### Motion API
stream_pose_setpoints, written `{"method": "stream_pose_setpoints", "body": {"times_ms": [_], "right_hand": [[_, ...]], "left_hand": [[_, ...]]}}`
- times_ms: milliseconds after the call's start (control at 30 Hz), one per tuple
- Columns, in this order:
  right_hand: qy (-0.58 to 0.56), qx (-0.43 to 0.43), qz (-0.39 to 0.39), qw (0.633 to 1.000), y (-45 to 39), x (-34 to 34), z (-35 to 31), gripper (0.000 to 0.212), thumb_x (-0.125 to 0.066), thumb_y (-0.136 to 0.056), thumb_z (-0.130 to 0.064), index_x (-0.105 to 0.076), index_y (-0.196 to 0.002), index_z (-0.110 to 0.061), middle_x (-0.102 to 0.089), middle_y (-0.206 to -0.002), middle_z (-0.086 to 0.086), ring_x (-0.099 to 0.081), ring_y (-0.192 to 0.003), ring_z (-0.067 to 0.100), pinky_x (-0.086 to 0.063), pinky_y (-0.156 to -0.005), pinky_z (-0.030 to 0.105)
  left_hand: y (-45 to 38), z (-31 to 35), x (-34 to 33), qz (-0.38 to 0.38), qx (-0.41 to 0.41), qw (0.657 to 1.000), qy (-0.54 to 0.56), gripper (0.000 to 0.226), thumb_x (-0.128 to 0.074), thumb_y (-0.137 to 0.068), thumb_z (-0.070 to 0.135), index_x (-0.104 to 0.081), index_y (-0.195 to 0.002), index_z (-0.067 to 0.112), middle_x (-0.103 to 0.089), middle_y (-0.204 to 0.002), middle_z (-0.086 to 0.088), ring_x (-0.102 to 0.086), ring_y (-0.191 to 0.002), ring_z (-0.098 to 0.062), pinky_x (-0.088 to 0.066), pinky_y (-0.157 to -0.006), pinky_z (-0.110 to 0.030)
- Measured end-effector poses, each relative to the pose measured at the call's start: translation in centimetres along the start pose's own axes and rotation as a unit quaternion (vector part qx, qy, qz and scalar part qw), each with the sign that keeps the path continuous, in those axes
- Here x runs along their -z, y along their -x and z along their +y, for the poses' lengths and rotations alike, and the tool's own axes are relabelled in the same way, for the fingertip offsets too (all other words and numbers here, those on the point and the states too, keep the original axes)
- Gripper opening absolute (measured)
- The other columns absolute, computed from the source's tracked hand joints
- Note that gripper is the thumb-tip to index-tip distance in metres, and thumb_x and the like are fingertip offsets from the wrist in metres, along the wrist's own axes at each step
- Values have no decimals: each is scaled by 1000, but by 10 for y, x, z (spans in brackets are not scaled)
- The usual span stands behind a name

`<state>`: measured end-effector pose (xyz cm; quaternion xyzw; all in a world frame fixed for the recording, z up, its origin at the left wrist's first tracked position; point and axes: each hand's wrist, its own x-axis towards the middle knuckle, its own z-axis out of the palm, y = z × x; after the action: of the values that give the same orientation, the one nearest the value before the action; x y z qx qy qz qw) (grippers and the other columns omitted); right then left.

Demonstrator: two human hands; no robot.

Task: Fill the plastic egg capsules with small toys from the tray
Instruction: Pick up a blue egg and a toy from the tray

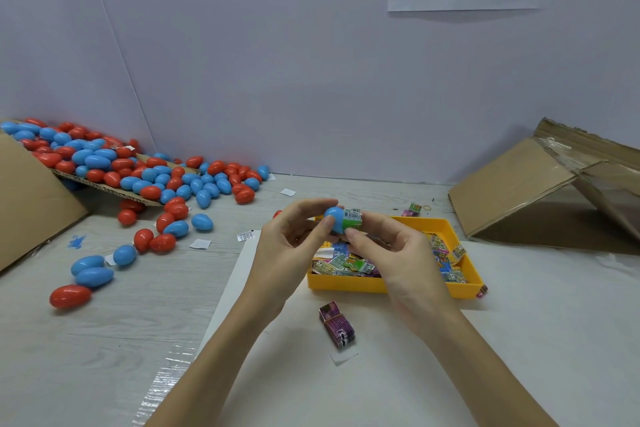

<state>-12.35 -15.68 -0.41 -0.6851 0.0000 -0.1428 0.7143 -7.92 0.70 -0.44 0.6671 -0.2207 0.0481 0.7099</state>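
Observation:
My left hand [289,243] grips a blue egg capsule half [334,217] between thumb and fingers, above the yellow tray [346,284]. My right hand [394,250] pinches a small green packaged toy [353,220] whose end sits against the open side of the blue half. The tray holds several small colourful toy packets [349,262]. A purple toy packet [337,324] lies on the white sheet in front of the tray.
A big heap of red and blue egg capsules [138,177] spills from a cardboard box [31,198] at the left. A tipped cardboard box [554,191] stands at the right. Small paper slips [200,244] lie scattered on the table.

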Motion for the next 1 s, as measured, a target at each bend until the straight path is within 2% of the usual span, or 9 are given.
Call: {"method": "stream_pose_setpoints", "body": {"times_ms": [100, 200, 333, 500, 667, 867, 1000], "right_hand": [[-109, -51, -13, 993, -1, -1, 0, 40, -79, -82, -18, -72, -122, -14, -78, -113, 4, -73, -109, 19, -59, -93, 31], [-309, -163, -59, 935, -1, -2, -7, 46, -75, -80, -8, -68, -125, -1, -75, -117, 13, -74, -105, 19, -61, -86, 25], [-411, -254, -118, 868, 0, 0, -13, 37, -72, -90, -14, -72, -123, 2, -70, -123, 18, -71, -104, 23, -61, -89, 31], [-410, -285, -129, 857, 2, -4, -13, 31, -76, -87, -22, -78, -111, -3, -73, -117, 14, -74, -97, 26, -61, -87, 36], [-410, -298, -122, 853, 3, -5, -11, 30, -77, -84, -23, -80, -108, -5, -74, -122, 11, -75, -97, 24, -60, -88, 36], [-424, -334, -92, 837, 3, -9, -9, 36, -84, -74, -21, -81, -104, -2, -74, -122, 14, -77, -92, 26, -62, -80, 36], [-424, -356, -67, 830, 4, -10, -9, 47, -88, -68, -19, -78, -109, 1, -75, -115, 14, -78, -90, 28, -63, -75, 36]], "left_hand": [[1, 1, -2, -6, -23, 999, -22, 29, -70, -96, 28, -72, -124, 31, -75, -118, 11, -72, -109, -15, -58, -86, -23], [2, -1, -4, -20, -84, 993, -76, 40, -73, -95, 24, -66, -133, 29, -69, -130, 14, -64, -123, -16, -56, -94, -25], [0, -3, -3, -3, -133, 984, -116, 40, -72, -94, 25, -66, -134, 26, -70, -129, 10, -62, -124, -25, -54, -94, -27], [1, -5, -3, -4, -171, 972, -162, 42, -74, -93, 18, -68, -134, 21, -71, -123, 10, -63, -113, -21, -52, -94, -28], [1, -8, -3, -2, -190, 964, -187, 41, -74, -92, 13, -69, -133, 20, -70, -121, 13, -63, -107, -14, -47, -95, -20], [2, -12, -9, 5, -162, 975, -155, 35, -69, -92, 27, -73, -126, 24, -73, -112, 12, -64, -101, -14, -47, -91, -16], [2, -13, -9, -4, -139, 983, -122, 31, -69, -93, 25, -76, -123, 23, -73, -106, 7, -65, -97, -15, -48, -88, -16]]}}
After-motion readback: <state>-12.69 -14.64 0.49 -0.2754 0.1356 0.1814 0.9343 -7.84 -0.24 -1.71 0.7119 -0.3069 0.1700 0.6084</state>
